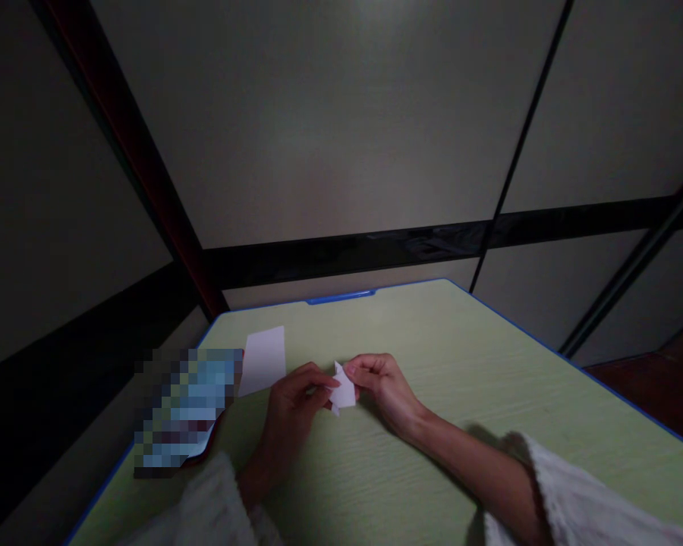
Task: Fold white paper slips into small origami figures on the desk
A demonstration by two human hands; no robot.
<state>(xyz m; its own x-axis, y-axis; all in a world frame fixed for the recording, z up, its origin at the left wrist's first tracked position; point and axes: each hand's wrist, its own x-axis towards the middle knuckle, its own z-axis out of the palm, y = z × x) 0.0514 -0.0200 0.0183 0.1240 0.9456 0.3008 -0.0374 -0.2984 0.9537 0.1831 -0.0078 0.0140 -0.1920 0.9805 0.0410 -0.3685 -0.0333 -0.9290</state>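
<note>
A small piece of folded white paper [344, 392] is held between my two hands, just above the middle of the table. My left hand [297, 402] pinches its left side between thumb and fingers. With thumb and forefinger, my right hand [380, 383] grips the upper right edge. Pointed corners stick out at the paper's top and at its lower left. My fingertips hide part of its edges. A flat white sheet of paper [263, 359] lies on the table just beyond my left hand.
The pale green table [489, 364] has a blue rim and a blue handle-like strip [341, 297] at its far edge. To the left lies a blurred-out object [190, 409] with a dark red edge. Light cabinet panels [341, 136] stand behind the table.
</note>
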